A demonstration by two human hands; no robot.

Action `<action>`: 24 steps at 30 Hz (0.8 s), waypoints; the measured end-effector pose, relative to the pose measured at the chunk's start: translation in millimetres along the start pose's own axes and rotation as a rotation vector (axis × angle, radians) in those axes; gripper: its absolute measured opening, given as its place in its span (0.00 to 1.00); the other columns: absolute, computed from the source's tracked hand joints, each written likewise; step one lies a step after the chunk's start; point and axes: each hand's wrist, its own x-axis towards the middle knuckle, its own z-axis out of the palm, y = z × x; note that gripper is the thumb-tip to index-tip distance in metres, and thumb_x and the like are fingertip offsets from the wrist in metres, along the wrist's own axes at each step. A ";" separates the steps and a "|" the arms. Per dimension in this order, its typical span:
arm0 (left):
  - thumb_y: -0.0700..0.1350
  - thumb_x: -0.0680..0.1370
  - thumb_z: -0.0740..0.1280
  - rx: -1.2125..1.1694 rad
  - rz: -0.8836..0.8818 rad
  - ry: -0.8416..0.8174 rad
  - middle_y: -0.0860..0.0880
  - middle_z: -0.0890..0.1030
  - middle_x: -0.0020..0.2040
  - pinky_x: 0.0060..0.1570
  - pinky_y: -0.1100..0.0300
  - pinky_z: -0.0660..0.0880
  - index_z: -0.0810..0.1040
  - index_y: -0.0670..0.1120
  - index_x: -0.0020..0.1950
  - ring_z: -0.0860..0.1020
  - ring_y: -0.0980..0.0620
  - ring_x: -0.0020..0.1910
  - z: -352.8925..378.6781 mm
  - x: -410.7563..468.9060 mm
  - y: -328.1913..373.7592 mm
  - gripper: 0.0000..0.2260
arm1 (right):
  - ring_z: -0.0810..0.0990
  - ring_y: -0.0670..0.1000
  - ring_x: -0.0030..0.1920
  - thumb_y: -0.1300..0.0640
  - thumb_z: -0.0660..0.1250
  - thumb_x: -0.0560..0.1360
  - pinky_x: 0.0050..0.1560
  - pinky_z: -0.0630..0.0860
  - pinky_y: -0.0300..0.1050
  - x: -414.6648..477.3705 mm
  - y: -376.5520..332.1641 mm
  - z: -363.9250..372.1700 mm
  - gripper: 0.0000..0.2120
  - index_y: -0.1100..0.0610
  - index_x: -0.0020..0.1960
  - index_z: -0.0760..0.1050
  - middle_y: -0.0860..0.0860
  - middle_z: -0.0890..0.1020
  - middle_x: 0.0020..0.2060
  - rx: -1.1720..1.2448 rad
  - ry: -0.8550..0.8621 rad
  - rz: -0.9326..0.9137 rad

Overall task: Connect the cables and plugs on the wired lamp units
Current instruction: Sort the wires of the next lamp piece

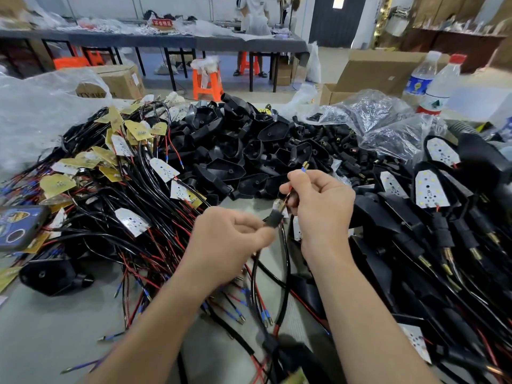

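My left hand (227, 234) pinches a small black plug sleeve (273, 218) at its lower end, above the middle of the table. My right hand (318, 202) holds a red wire whose brass terminal with a blue collar (304, 166) sticks up past my thumb; a second brass terminal (282, 206) sits at the sleeve's mouth between the two hands. A black cable (286, 273) hangs down from the hands toward the table.
Wired LED boards lie heaped on the left (122, 173). Black lamp housings (235, 145) and loose plug sleeves (340, 142) pile behind; assembled units (432, 206) lie right. A phone (19, 225) at left, two bottles (432, 84) back right, a person at the far table.
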 end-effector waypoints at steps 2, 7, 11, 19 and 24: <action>0.49 0.73 0.77 0.330 0.169 0.217 0.63 0.83 0.32 0.35 0.65 0.78 0.87 0.53 0.41 0.82 0.59 0.32 4.6 -2.1 -1.1 0.02 | 0.73 0.45 0.26 0.63 0.69 0.79 0.28 0.72 0.37 3.2 0.3 -1.3 0.17 0.55 0.32 0.82 0.54 0.84 0.31 0.071 0.027 0.067; 0.48 0.74 0.77 0.096 0.042 -0.005 0.58 0.85 0.32 0.40 0.64 0.80 0.85 0.52 0.39 0.84 0.56 0.33 6.7 -1.8 -2.7 0.05 | 0.78 0.46 0.27 0.66 0.67 0.81 0.31 0.77 0.36 16.9 -7.4 -11.1 0.08 0.62 0.43 0.78 0.56 0.83 0.33 0.438 0.168 0.206; 0.48 0.74 0.72 -0.363 -0.058 -0.382 0.45 0.86 0.36 0.43 0.54 0.80 0.86 0.43 0.38 0.82 0.49 0.35 -18.1 7.8 -2.9 0.10 | 0.80 0.47 0.30 0.65 0.66 0.82 0.35 0.79 0.36 19.5 -9.2 -16.1 0.07 0.62 0.46 0.79 0.55 0.84 0.34 0.556 0.182 0.158; 0.52 0.76 0.76 -0.340 -0.023 -0.985 0.45 0.88 0.49 0.58 0.54 0.75 0.87 0.37 0.51 0.82 0.46 0.50 -36.1 4.2 -6.7 0.17 | 0.75 0.43 0.28 0.64 0.66 0.82 0.31 0.74 0.34 18.4 -15.8 -19.4 0.08 0.60 0.45 0.79 0.52 0.83 0.33 0.541 0.172 0.080; 0.55 0.75 0.76 -0.418 -0.050 -1.065 0.43 0.86 0.57 0.63 0.55 0.74 0.87 0.46 0.52 0.82 0.45 0.58 -41.9 1.5 -6.3 0.14 | 0.76 0.44 0.29 0.64 0.65 0.83 0.33 0.74 0.36 29.6 -26.2 -27.6 0.10 0.60 0.43 0.78 0.53 0.83 0.33 0.599 0.197 0.047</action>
